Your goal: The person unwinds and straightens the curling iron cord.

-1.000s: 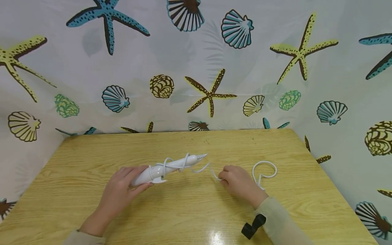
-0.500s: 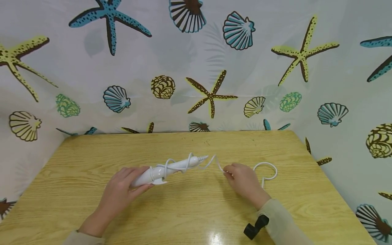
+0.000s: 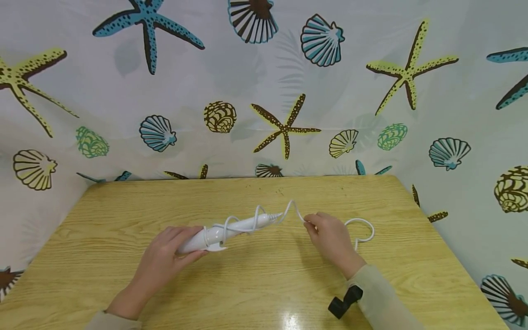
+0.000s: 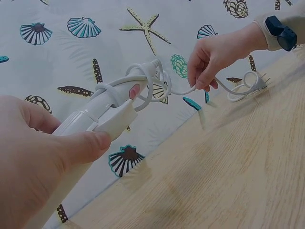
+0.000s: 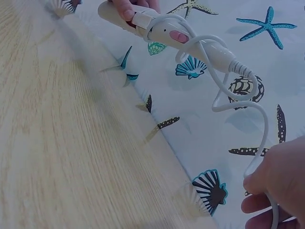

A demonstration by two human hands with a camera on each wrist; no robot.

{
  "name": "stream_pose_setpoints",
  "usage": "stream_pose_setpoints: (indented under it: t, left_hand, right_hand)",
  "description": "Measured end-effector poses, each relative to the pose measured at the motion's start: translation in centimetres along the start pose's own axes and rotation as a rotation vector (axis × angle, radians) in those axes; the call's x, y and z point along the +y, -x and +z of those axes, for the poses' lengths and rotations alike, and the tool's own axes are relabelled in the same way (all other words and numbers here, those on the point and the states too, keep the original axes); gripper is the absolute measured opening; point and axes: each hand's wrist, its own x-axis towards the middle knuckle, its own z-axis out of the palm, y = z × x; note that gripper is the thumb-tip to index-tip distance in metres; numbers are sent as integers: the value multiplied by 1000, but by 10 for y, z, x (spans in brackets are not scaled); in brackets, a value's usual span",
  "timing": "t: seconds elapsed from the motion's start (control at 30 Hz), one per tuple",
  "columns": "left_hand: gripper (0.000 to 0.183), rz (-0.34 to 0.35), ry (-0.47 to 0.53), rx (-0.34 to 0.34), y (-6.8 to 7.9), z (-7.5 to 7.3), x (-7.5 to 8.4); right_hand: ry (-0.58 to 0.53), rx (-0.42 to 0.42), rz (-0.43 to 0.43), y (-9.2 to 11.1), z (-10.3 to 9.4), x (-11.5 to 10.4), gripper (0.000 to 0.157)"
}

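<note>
My left hand (image 3: 162, 254) grips a white curling iron (image 3: 246, 224) by one end, its other end pointing right and slightly up above the table. A pink switch (image 5: 179, 36) shows on its side. White cord (image 3: 292, 202) winds loosely round the barrel and runs from the iron's tip across to my right hand (image 3: 330, 238). There my right thumb and fingers pinch the cord. Beyond that hand, a loop of the same cord (image 3: 373, 229) lies on the wood, and the left wrist view shows its plug (image 4: 259, 84).
A light wooden table (image 3: 247, 293) spans the area beneath both hands. Behind it and along the sides hangs a pale cloth (image 3: 247, 59) printed with starfish and shells. A black device (image 3: 345, 302) is strapped at the right wrist.
My right hand has shifted a little right and away, drawing the pinched cord up into a taller bend beside the iron's tip. The left hand and curling iron stay nearly in place.
</note>
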Motion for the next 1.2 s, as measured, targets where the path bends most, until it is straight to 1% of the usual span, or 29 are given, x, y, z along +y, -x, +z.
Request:
stream_pose_setpoints:
  t: [0.13, 0.33, 0.47, 0.63, 0.83, 0.93, 1.07, 1.2]
  left_hand:
    - [54, 2, -4, -6, 0, 0, 0]
    - [54, 2, -1, -24, -1, 0, 1]
    - [55, 34, 7, -15, 0, 0, 2]
    - [58, 80, 10, 4, 0, 1, 2]
    - [58, 87, 10, 3, -1, 1, 2]
    - [58, 82, 12, -5, -1, 0, 3]
    - [58, 68, 7, -13, -1, 0, 4]
    - [58, 55, 4, -23, 0, 0, 4]
  right_hand:
    - [-29, 34, 2, -1, -2, 0, 9]
    - [-57, 55, 48, -2, -4, 0, 8]
    - [-77, 66, 77, -3, -5, 0, 9]
    - [-95, 94, 86, -3, -5, 1, 10]
    - [-133, 120, 88, -2, -4, 2, 11]
    - [-196, 148, 73, -2, -5, 2, 11]
    - [-365, 189, 31, -1, -7, 5, 12]
    - [-529, 178, -22, 2, -9, 10, 15]
